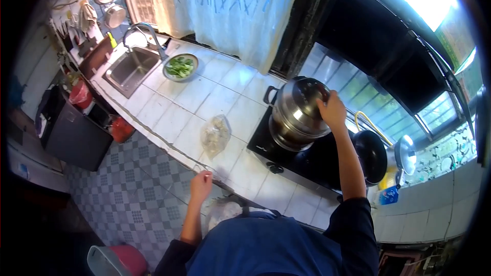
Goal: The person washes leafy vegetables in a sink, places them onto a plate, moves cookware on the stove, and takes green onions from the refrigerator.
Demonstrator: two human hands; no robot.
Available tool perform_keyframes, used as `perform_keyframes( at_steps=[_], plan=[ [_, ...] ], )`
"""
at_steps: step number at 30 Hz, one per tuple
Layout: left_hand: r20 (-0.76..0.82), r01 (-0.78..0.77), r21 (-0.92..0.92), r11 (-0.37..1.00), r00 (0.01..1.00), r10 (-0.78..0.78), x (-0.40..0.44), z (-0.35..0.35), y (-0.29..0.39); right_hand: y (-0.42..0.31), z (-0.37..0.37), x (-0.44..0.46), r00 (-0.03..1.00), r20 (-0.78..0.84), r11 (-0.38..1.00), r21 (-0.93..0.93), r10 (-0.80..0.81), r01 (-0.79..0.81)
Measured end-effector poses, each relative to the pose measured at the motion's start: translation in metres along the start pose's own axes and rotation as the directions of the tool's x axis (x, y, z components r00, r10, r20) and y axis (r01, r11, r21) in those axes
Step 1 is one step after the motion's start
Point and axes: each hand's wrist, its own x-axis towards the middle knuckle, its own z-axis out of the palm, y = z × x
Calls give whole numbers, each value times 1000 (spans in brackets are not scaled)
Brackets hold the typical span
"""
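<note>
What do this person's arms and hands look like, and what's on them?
The left hand and right hand wear no visible gloves. Dark sleeves stop well above the wrists; a plain-looking blue garment covers the torso.

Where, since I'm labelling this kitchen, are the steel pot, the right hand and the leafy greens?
Steel pot (291,129): head view, side wall.
Right hand (334,113): head view, back of hand.
Leafy greens (180,67): head view, middle of pile.
</note>
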Motion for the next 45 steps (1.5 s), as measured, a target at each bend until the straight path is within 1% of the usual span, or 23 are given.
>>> perform_keyframes(
  at_steps=[2, 3, 4, 6, 7, 9, 10, 12, 13, 15, 16, 18, 20, 22, 24, 25, 28, 34, 37, 41, 42, 43, 45],
  plan=[
    [80, 2, 117, 993, 997, -12, -1, 4, 9, 2, 11, -18, 926, -370, 992, 67, -76, 109],
    [68, 1, 129, 992, 998, -10, 1, 6, 12, -5, 11, -33, 925, -373, 990, 83, -73, 112],
    [103, -4, 115, 993, 995, -8, 1, 10, 15, -18, 7, -52, 930, -366, 974, 202, -17, 97],
    [144, -1, 111, 994, 989, -15, -5, 16, 22, -32, 17, -94, 954, -295, 913, 400, 50, 75],
    [184, -10, 120, 993, 983, -12, -6, 19, 28, -40, 21, -119, 975, -208, 872, 488, 72, 39],
    [253, -51, 143, 988, 967, 13, -5, 26, 41, -39, 42, -163, 990, -142, 828, 556, 7, 74],
    [275, -62, 151, 987, 961, 18, -5, 29, 44, -39, 45, -185, 999, -39, 826, 563, 4, 19],
    [329, -109, 155, 982, 943, 52, -7, 45, 52, -20, 62, -226, 997, 70, 823, 568, -41, -6],
    [382, -139, 152, 979, 921, 72, -9, 53, 59, -8, 64, -245, 985, 168, 803, 591, -29, -78],
    [385, -177, 129, 976, 916, 115, -15, 67, 72, 18, 65, -275, 968, 246, 824, 538, 50, -179],
    [438, -203, 117, 972, 889, 133, -18, 76, 76, 32, 63, -289, 958, 272, 829, 514, 87, -222],
    [479, -228, 141, 963, 868, 136, -27, 92, 86, 60, 57, -315, 942, 279, 806, 504, 188, -310],
    [541, -285, 135, 949, 824, 170, -39, 108, 102, 87, 53, -340, 933, 283, 817, 469, 222, -336],
    [656, -276, 157, 948, 747, 109, -50, 124, 119, 109, 43, -361, 912, 277, 792, 460, 302, -402],
    [688, -320, 145, 936, 712, 137, -63, 144, 129, 133, 39, -380, 865, 248, 769, 396, 437, -502],
    [702, -346, 133, 929, 695, 158, -70, 154, 133, 144, 32, -387, 813, 298, 731, 358, 500, -580],
    [717, -417, 92, 904, 658, 230, -91, 180, 152, 173, 25, -407, 747, 266, 672, 327, 609, -664],
    [788, -438, 130, 889, 590, 176, -142, 216, 193, 223, 18, -425, 709, 286, 639, 306, 645, -706],
    [793, -449, 130, 884, 582, 179, -169, 229, 201, 252, 27, -417, 734, 191, 649, 360, 652, -671],
    [824, -429, 132, 894, 548, 141, -197, 238, 204, 278, 27, -384, 743, 137, 668, 353, 655, -654],
    [842, -404, 118, 907, 526, 124, -202, 238, 204, 283, 29, -377, 749, 113, 694, 305, 653, -652],
    [828, -487, 119, 865, 530, 184, -207, 236, 208, 288, 33, -371, 757, 87, 720, 255, 648, -646],
    [830, -488, 141, 861, 532, 166, -213, 230, 214, 297, 43, -362, 781, 118, 755, 204, 614, -624]
  ],
)
